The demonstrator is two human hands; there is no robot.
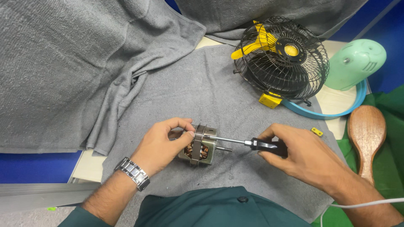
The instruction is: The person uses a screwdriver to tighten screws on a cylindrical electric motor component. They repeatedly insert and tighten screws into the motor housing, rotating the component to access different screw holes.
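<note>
On the grey towel point(210, 84) covering the desk, near its front edge, the left hand point(162, 145) has its fingers clasped around a small motor point(201, 146) while the right hand point(301, 153) grips a screwdriver point(256, 144) against it, whose tip may slip if the motor tilts.

Motor point(201, 147) sits on the towel point(202, 88), pinched in the left hand point(162, 145) fingertips point(190, 133). Screwdriver point(248, 143) lies level to the right of those fingertips, tip touching the motor, handle inside the right hand point(301, 153) fingers point(269, 135). Fan cage point(282, 59) stands well behind the right fingers, housing point(355, 63) right of it, ring point(332, 112) under both. Wooden brush point(367, 136) just right of the right hand.
</note>
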